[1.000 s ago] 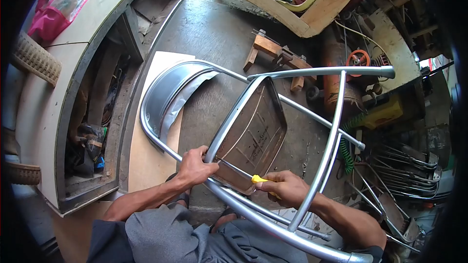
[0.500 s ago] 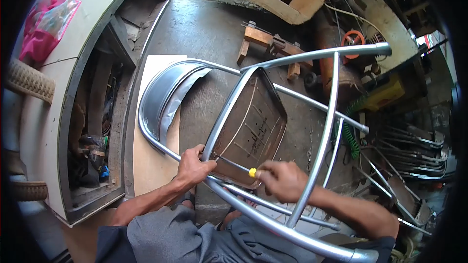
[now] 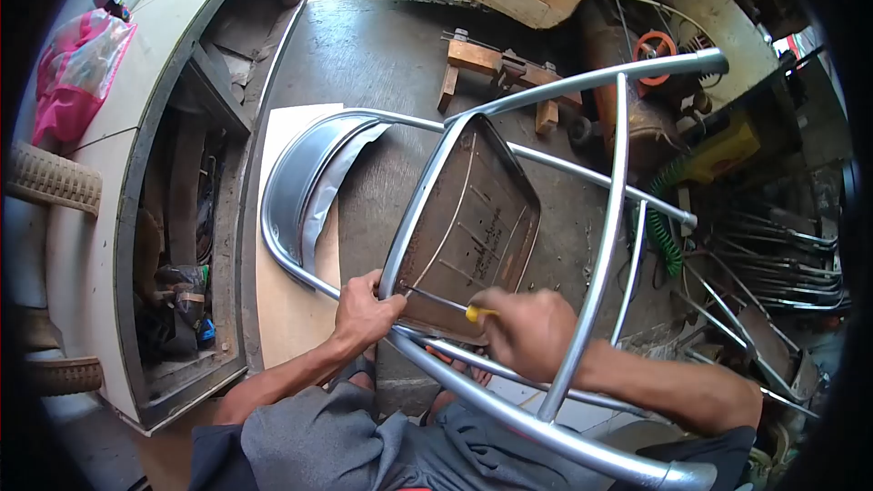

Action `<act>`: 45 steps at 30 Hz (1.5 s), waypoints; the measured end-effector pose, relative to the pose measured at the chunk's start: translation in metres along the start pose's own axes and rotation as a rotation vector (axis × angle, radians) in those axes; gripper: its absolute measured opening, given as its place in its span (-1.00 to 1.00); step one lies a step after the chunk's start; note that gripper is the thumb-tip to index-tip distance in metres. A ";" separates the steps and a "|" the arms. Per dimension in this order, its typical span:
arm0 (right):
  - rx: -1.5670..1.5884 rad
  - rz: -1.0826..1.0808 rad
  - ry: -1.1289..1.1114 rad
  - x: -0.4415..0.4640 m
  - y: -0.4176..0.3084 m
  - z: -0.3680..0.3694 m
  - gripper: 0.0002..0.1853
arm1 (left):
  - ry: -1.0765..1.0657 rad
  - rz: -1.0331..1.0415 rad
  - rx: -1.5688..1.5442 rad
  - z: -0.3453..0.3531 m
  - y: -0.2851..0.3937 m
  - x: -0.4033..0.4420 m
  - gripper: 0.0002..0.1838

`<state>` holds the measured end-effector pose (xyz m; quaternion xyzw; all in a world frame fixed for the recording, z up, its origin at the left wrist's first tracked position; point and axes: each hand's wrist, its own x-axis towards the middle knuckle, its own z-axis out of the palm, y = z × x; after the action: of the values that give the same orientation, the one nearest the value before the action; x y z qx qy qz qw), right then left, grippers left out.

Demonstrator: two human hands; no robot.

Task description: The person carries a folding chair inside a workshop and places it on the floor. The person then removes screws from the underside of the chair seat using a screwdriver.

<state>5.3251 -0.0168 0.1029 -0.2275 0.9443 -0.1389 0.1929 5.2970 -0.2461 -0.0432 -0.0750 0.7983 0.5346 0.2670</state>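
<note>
A chair with a silver tubular frame (image 3: 605,245) lies on its side before me, the brown underside of its seat (image 3: 468,241) facing me. Handwriting shows on that underside. The chair's rounded grey backrest (image 3: 305,173) points left, over a pale board (image 3: 314,318). My left hand (image 3: 368,312) grips the seat's lower left edge. My right hand (image 3: 532,332), a little blurred, is closed round the yellow handle of a screwdriver (image 3: 444,299). Its shaft runs left to the seat's edge, where the tip meets a spot beside my left fingers.
On the left stands an open cabinet (image 3: 136,182) with a pink bag (image 3: 80,82) on top. A wooden clamp-like fixture (image 3: 496,73) rests on the floor ahead. At the right are a rusty tank (image 3: 641,123), a green coiled hose (image 3: 668,245) and stacked metal chair frames (image 3: 787,259).
My right hand has turned and shifted slightly on the screwdriver, covering more of its handle. My left hand keeps its hold. The whole view has moved a little.
</note>
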 end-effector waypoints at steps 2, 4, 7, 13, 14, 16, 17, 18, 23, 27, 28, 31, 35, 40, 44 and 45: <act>0.583 0.478 -0.214 0.013 0.003 -0.010 -0.67 | 0.003 0.032 -0.015 0.001 -0.004 0.000 -0.71; 0.478 0.451 -0.240 0.012 0.001 -0.015 -0.69 | -0.001 0.059 -0.057 0.002 -0.004 0.001 -0.72; 0.282 0.222 -0.206 0.000 -0.002 -0.017 -0.63 | -0.006 0.080 -0.071 0.001 -0.006 0.002 -0.73; -0.641 -0.500 0.203 -0.017 0.008 0.009 -0.67 | 0.030 0.059 -0.037 0.002 -0.003 0.003 -0.65; -0.411 -0.354 0.023 -0.018 0.000 0.001 -0.72 | 0.034 0.057 -0.035 0.002 -0.005 0.004 -0.65; -0.091 -0.215 0.049 -0.008 0.008 0.005 -0.74 | 0.020 0.045 -0.082 0.004 -0.010 0.004 -0.65; 0.218 -0.070 0.075 -0.002 0.011 0.004 -0.76 | 0.021 0.045 -0.081 0.004 -0.010 0.004 -0.65; 0.462 0.104 0.039 0.001 0.012 -0.002 -0.78 | 0.030 0.058 -0.074 0.004 -0.009 0.004 -0.66; 0.412 0.503 -0.231 0.007 0.006 -0.008 -0.65 | -0.014 0.046 -0.091 0.000 -0.007 0.003 -0.72; 0.023 0.003 0.065 -0.009 0.004 0.001 -0.65 | -0.026 0.059 -0.150 -0.002 -0.013 -0.003 -0.65; -0.148 -0.096 0.068 -0.012 0.002 -0.001 -0.70 | 0.000 0.029 -0.157 -0.001 -0.011 -0.005 -0.60; -0.512 -0.362 0.157 -0.015 0.004 -0.001 -0.73 | 0.009 0.012 -0.135 -0.001 -0.001 -0.012 -0.63; -0.604 -0.496 0.192 -0.015 0.007 0.009 -0.67 | 0.081 0.025 -0.076 0.006 -0.009 -0.008 -0.70; -0.057 -0.149 -0.060 -0.015 0.005 0.005 -0.35 | 0.097 0.017 -0.221 0.014 -0.018 -0.004 -0.70; 0.234 0.055 -0.085 -0.010 0.008 0.007 -0.59 | 0.083 -0.005 -0.277 0.014 -0.017 -0.006 -0.71; 0.415 0.110 -0.056 -0.008 0.009 0.005 -0.63 | 0.082 -0.007 -0.275 0.014 -0.017 -0.007 -0.71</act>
<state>5.3304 -0.0063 0.0976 -0.1350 0.9007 -0.3132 0.2692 5.3143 -0.2421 -0.0573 -0.1352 0.7276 0.6344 0.2232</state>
